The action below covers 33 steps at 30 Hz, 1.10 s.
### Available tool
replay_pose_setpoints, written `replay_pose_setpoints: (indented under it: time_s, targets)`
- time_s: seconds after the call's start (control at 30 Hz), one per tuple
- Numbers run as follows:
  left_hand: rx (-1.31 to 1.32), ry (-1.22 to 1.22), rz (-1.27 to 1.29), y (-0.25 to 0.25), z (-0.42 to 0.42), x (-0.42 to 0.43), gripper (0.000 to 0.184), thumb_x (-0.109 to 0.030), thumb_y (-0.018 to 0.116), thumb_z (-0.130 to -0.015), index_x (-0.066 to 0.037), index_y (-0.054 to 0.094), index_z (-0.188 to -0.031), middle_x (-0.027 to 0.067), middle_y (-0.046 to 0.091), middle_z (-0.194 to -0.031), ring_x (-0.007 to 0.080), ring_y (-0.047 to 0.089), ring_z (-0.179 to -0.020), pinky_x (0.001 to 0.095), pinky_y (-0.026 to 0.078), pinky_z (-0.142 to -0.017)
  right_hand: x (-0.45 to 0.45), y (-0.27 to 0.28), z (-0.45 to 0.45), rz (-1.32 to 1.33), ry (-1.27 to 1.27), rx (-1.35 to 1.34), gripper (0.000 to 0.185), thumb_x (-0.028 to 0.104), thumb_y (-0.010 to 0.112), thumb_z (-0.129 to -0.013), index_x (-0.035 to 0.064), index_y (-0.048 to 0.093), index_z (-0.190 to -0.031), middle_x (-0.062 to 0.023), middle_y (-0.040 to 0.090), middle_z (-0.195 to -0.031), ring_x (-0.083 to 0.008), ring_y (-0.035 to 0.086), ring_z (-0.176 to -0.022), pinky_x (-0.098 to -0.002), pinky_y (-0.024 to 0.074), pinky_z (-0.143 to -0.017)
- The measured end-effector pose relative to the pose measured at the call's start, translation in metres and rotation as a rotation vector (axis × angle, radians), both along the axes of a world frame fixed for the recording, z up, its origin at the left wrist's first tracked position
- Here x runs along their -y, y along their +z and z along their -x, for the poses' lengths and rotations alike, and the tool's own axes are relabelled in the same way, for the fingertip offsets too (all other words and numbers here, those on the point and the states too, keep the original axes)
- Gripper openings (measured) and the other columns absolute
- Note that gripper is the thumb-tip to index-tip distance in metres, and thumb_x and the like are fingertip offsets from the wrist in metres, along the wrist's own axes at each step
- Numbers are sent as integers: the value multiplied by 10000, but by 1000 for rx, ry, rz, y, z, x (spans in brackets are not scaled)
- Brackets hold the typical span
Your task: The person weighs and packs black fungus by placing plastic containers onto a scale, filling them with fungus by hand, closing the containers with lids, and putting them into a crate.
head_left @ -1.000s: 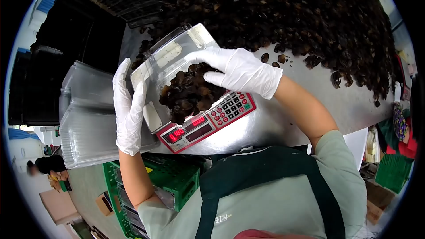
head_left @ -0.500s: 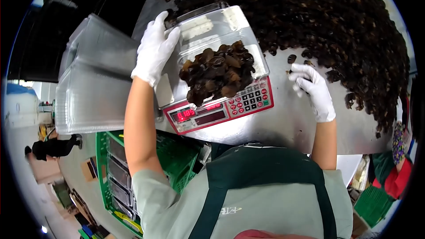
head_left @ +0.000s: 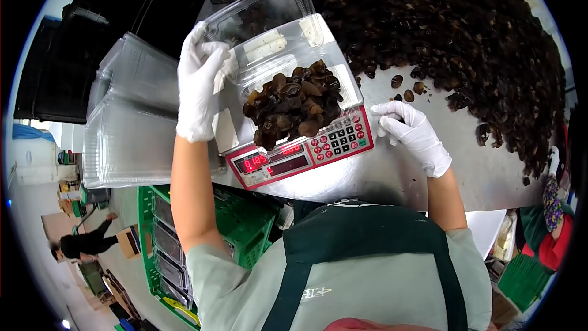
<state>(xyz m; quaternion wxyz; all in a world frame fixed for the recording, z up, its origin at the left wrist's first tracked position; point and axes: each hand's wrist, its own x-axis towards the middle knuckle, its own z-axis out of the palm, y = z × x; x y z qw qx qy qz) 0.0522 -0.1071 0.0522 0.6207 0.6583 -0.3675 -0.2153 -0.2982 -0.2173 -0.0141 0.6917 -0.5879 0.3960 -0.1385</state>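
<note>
A clear plastic container (head_left: 245,73) with its lid (head_left: 263,9) raised sits on a red and white digital scale (head_left: 278,168), whose red display seems to read 0.185. Dark, wet, mushroom-like pieces (head_left: 291,104) are heaped in it. My gloved left hand (head_left: 201,83) grips the lid's left edge with thumb and fingers. Right of the scale, my gloved right hand (head_left: 413,135) hovers near the metal table, its fingers curled but apart and nothing in them.
A large dark heap (head_left: 441,18) covers the back of the metal table (head_left: 398,178). Stacked clear containers (head_left: 131,135) stand at left, black crates (head_left: 55,73) behind them. A green crate (head_left: 245,224) is below. One person (head_left: 89,242) is at far left, another's sleeve (head_left: 551,196) at right.
My right hand has left the container and moved right, then slightly back toward the scale. My left hand has taken the lid edge and the lid stands higher. The display changed from about 0.180 to 0.185.
</note>
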Motion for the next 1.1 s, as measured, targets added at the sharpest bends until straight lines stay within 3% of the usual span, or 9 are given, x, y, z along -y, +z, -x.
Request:
replay_pose_setpoints:
  time_s: [0.13, 0.23, 0.33, 0.53, 0.63, 0.7, 0.8, 1.0, 1.1]
  targets:
    - [82, -85, -78, 15, 15, -35, 402, -53, 648, -977, -1, 596, -1372, 31, 652, -1181, 70, 587, -1021, 229, 494, -878, -15, 1, -11, 572, -9, 123, 221, 73, 664, -954, 74, 724, -1166, -50, 726, -913, -103, 676, -792, -231, 549, -723]
    - [67, -68, -88, 15, 28, -49, 407, -39, 638, -976, -2, 598, -1379, 49, 658, -1231, 105, 590, -1114, 267, 472, -982, -36, 32, -44, 1251, 305, 122, 251, 94, 660, -899, 127, 724, -1139, -63, 701, -986, -171, 701, -864, -282, 574, -667]
    - [83, -60, -83, 12, 32, -53, 403, -20, 628, -975, -2, 605, -1378, 57, 666, -1247, 131, 597, -1164, 297, 446, -1063, -59, 39, -81, 1538, 503, 190, 254, 183, 594, -920, 99, 670, -1147, -54, 612, -1212, -175, 633, -863, -307, 544, -543]
    - [139, -110, -60, 4, 29, -63, 367, -1, 600, -986, -1, 618, -1352, 42, 660, -1237, 121, 586, -1165, 290, 439, -1062, -63, 27, -138, 1625, 539, 9, 171, 134, 600, -892, 13, 620, -1010, -89, 585, -682, -222, 627, -596, -365, 521, -461]
    - [292, -107, -59, 1, 32, -65, 368, 36, 623, -922, -24, 683, -1280, 37, 637, -1199, 128, 561, -1099, 283, 443, -994, -66, 33, -144, 1619, 639, -74, 165, 123, 608, -870, 8, 627, -987, -82, 570, -655, -230, 627, -591, -382, 520, -462]
    - [331, -103, -79, 2, 39, -68, 393, 59, 616, -903, -22, 691, -1281, 50, 632, -1163, 140, 544, -1062, 282, 442, -961, -64, 39, -143, 1590, 706, -186, 141, 114, 609, -860, 28, 641, -966, -104, 630, -788, -222, 655, -671, -370, 531, -484]
    - [434, -138, -97, 5, 50, -76, 411, 72, 601, -903, -27, 684, -1293, 92, 603, -1207, 168, 563, -1077, 295, 450, -984, -49, 31, -125, 1556, 587, 181, 186, 93, 638, -844, 121, 714, -1011, 7, 649, -1174, -153, 647, -814, -325, 565, -569]
    - [622, -176, -265, -10, 66, -100, 501, 139, 574, -887, -56, 671, -1339, 157, 522, -1254, 255, 600, -1107, 315, 481, -994, -28, 24, -37, 1256, -18, 335, 278, -38, 658, -783, 129, 784, -967, -42, 720, -858, -186, 694, -677, -296, 572, -633]
    - [726, -169, -311, -21, 76, -110, 504, 117, 568, -916, -69, 650, -1376, 132, 536, -1160, 205, 597, -1018, 267, 469, -957, -25, 16, -24, 664, -169, 203, 497, 107, 672, -927, 48, 583, -1412, -75, 710, -922, -128, 667, -862, -291, 543, -802]
